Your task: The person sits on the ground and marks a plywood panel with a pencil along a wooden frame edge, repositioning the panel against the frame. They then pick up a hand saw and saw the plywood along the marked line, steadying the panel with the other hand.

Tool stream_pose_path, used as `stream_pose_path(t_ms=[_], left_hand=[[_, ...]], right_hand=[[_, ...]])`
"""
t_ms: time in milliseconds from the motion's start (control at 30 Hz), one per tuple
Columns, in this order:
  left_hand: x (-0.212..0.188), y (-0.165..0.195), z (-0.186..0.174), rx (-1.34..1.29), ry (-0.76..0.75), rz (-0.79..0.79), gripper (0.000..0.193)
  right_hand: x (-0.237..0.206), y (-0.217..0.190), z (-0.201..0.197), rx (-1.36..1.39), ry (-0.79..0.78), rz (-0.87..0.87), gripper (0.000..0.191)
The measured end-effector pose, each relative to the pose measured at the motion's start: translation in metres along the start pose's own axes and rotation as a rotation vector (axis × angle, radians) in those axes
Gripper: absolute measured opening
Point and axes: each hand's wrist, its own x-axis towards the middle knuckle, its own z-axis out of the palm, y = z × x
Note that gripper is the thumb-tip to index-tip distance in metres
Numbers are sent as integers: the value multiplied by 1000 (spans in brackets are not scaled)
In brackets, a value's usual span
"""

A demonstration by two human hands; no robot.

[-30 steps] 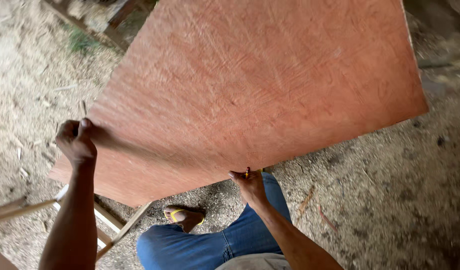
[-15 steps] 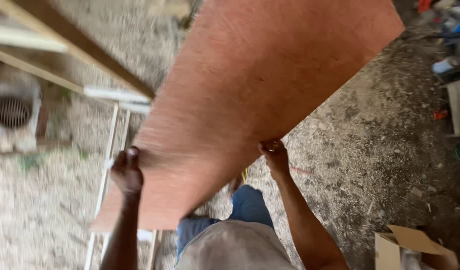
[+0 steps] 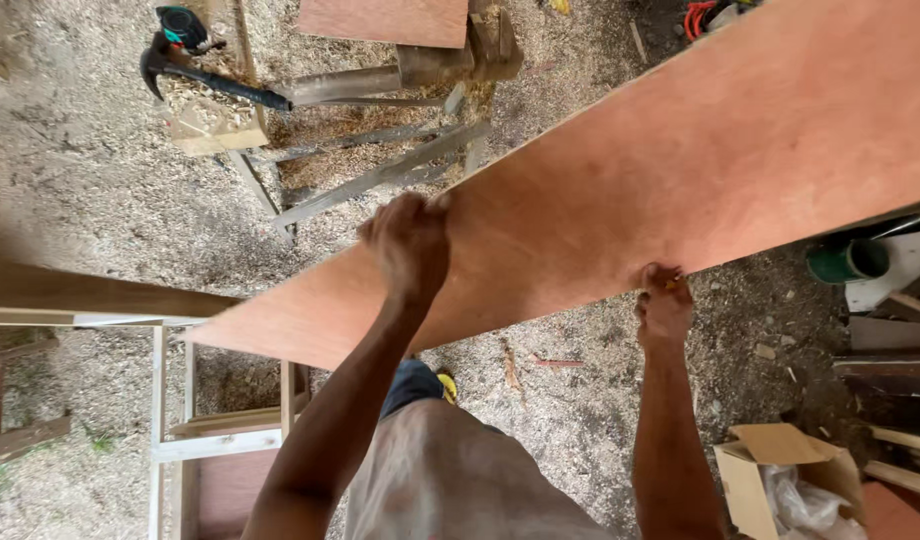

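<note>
A carpentry workshop, rough and open to the dirt: sawdust and wood shavings [image 3: 580, 400] cover the whole ground. A claw hammer [image 3: 205, 78] lies on a wooden block [image 3: 215, 125] up top, loose timber strips [image 3: 380, 172] beside it. A bare wooden frame [image 3: 195, 440] stands lower left, stacked boards [image 3: 895, 365] sit at the right, and a large reddish plywood sheet [image 3: 700, 170] crosses everything.

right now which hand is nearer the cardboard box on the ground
Right. The right hand grips the near edge of the plywood sheet, above the open cardboard box at lower right. The left hand grips the far edge, further left.
</note>
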Motion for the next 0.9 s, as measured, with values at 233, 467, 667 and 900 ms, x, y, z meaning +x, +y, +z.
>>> stream_pose_path(t_ms=[233,467,667,900], left_hand=[[103,21,66,-114,-21,-134,34],[193,-16,144,-34,32,-288,40],[258,-53,224,141,160,-251,44],[311,-40,321,107,414,-338,35]], right_hand=[[101,-15,47,334,-208,-135,20],[210,-29,138,-61,-174,-453,29],[349,-61,229,51,-445,-292,41],[486,-133,275,-723,-503,-608,61]])
